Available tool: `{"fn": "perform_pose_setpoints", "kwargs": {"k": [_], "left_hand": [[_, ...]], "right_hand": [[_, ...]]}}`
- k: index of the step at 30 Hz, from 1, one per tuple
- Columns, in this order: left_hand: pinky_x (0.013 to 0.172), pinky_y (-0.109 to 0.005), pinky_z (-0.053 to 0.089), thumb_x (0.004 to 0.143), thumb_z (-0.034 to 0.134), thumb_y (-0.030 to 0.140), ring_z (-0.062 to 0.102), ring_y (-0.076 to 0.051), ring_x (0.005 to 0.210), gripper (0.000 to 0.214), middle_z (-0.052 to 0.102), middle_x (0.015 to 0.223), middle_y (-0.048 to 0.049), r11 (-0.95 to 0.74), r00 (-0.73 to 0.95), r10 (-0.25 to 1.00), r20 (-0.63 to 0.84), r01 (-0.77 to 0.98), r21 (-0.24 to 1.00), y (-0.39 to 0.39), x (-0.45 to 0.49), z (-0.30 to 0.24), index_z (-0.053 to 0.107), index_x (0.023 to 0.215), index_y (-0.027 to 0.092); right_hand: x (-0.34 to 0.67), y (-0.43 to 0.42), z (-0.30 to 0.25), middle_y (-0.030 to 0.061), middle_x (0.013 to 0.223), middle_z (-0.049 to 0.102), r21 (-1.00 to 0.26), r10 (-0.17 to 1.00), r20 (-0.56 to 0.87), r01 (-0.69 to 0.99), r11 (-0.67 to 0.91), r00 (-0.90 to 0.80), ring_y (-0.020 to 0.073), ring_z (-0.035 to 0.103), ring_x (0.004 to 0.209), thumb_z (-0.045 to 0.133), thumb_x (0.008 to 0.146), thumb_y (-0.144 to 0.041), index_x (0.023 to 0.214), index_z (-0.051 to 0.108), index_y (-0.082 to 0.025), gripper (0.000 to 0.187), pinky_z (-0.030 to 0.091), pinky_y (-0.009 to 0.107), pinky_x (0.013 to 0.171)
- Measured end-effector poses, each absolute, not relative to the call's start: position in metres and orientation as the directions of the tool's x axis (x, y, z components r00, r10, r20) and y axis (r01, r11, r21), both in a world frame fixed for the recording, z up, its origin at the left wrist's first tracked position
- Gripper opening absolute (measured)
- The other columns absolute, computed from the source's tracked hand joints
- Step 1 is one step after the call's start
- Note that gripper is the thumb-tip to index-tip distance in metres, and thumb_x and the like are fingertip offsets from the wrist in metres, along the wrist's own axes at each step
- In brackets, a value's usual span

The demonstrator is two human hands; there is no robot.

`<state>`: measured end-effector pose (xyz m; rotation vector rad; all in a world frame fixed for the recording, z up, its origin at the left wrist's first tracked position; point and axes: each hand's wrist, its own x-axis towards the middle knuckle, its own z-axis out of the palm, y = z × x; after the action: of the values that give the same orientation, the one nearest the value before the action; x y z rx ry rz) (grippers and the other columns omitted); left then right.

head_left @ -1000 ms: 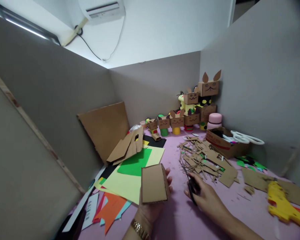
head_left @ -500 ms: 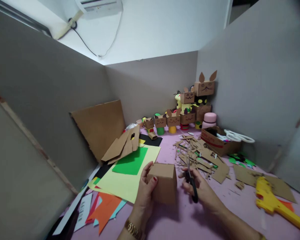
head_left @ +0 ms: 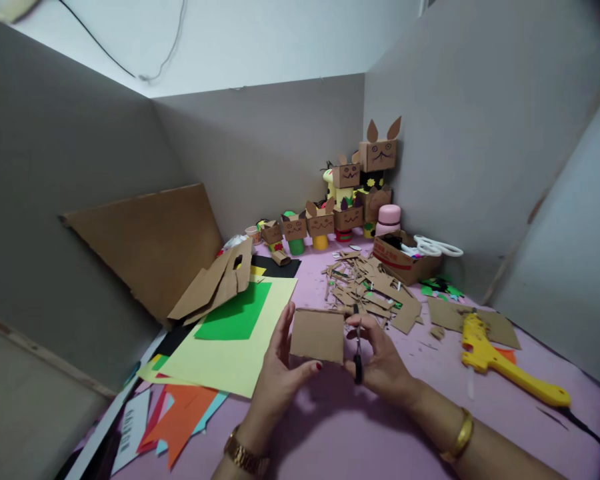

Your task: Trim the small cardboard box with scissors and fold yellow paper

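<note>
A small cardboard box (head_left: 318, 335) is held up in front of me, one plain side facing me. My left hand (head_left: 286, 363) grips it from the left, thumb along its lower edge and fingers behind its left side. At the box's right side is my right hand (head_left: 379, 360), with its fingers through the black handles of a pair of scissors (head_left: 358, 347). The blades are hard to make out beside the box. Behind the hands, cut cardboard scraps (head_left: 370, 283) lie in a heap.
Pale yellow paper (head_left: 230, 373) and a green sheet (head_left: 236, 313) lie left, before leaning cardboard (head_left: 150, 247). A yellow glue gun (head_left: 505, 363) rests right. Cardboard animal figures (head_left: 321, 225) line the back, near a pink jar (head_left: 389, 217) and a carton (head_left: 405, 263) of tools.
The view has swung right and down. The box has been tilted so another side faces me, and my right hand with the scissors has come close to its right side.
</note>
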<state>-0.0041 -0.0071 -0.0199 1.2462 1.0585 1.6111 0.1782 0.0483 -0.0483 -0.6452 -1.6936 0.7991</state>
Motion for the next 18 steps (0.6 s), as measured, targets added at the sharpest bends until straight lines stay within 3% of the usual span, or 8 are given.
{"fn": "perform_pose_setpoints", "kwargs": {"k": [4,10,13,18], "left_hand": [[0.102,-0.038,0.039,0.056,0.084,0.025,0.037,-0.034,0.132,0.097,0.032,0.151,-0.0103,-0.261,-0.163,0.958,0.235,-0.161,0.952,-0.008,0.001,-0.022,0.036,0.14,0.028],[0.097,-0.042,0.042,0.057,0.084,0.034,0.054,-0.033,0.117,0.094,0.057,0.128,-0.0176,-0.207,-0.047,0.978,0.202,-0.173,0.963,-0.011,0.006,-0.022,0.038,0.137,0.019],[0.099,-0.042,0.041,0.06,0.082,0.029,0.053,-0.031,0.117,0.087,0.056,0.13,-0.0164,-0.225,-0.078,0.973,0.218,-0.115,0.967,-0.011,0.007,-0.022,0.039,0.136,0.02],[0.099,-0.041,0.04,0.063,0.08,0.032,0.05,-0.031,0.121,0.09,0.052,0.135,-0.0154,-0.192,-0.062,0.981,0.185,-0.145,0.971,-0.013,0.009,-0.02,0.034,0.14,0.022]], "right_hand": [[0.181,0.048,-0.053,0.0061,0.103,0.062,-0.607,0.633,0.749,0.183,0.774,-0.195,0.0242,0.061,0.09,0.066,0.066,-0.012,0.11,0.049,-0.029,0.05,0.049,0.038,0.077],[0.181,0.049,-0.051,0.0093,0.126,0.056,-0.312,0.363,0.898,0.222,0.924,-0.25,0.0259,0.055,0.114,0.059,0.072,-0.007,0.12,0.041,-0.029,0.055,0.049,0.042,0.086],[0.179,0.05,-0.052,0.0099,0.133,0.051,-0.265,0.319,0.913,0.224,0.938,-0.254,0.0252,0.047,0.124,0.056,0.072,-0.003,0.121,0.039,-0.028,0.057,0.05,0.042,0.088],[0.179,0.05,-0.05,0.0102,0.131,0.053,-0.244,0.297,0.922,0.221,0.944,-0.249,0.0254,0.047,0.125,0.056,0.073,-0.002,0.119,0.039,-0.028,0.056,0.049,0.043,0.09]]}}
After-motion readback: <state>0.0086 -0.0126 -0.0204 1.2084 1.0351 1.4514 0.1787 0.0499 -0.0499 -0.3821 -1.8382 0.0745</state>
